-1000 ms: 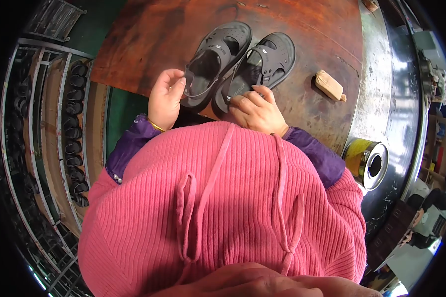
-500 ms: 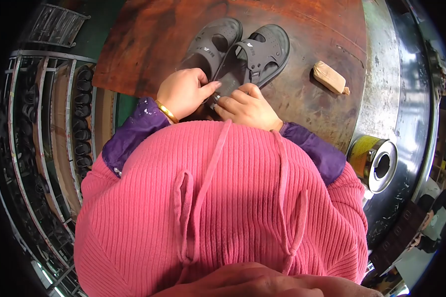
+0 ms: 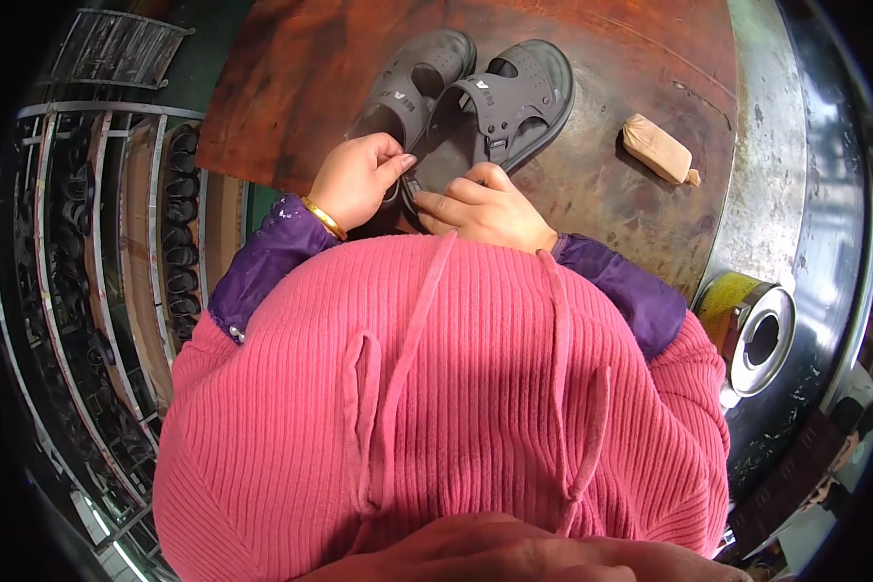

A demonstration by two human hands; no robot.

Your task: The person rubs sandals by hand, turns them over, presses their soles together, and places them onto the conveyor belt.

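Two dark grey sandals lie side by side on the wooden table, toes pointing away from me. The right sandal (image 3: 514, 102) has white lettering and a side buckle on its strap. Its heel end sits between my hands. My right hand (image 3: 490, 209) curls its fingers over that heel edge. Thumb and forefinger of my left hand (image 3: 359, 179) are pinched together at the heel's left edge, beside the left sandal (image 3: 404, 87). The left sandal's heel is partly hidden behind my left hand. Exactly what sits between the left fingertips is hard to see.
A tan wrapped block (image 3: 658, 149) lies on the wooden table (image 3: 611, 58) to the right. Beyond the table's right edge, an open-topped tin (image 3: 747, 335) stands on a metal surface (image 3: 761, 184). Metal racks (image 3: 116, 252) holding several dark shoes stand at the left.
The whole view has shifted slightly, so the table and tin appear farther right. My left thumb has drawn a little away from my right hand. Both hands stay at the sandal's heel.
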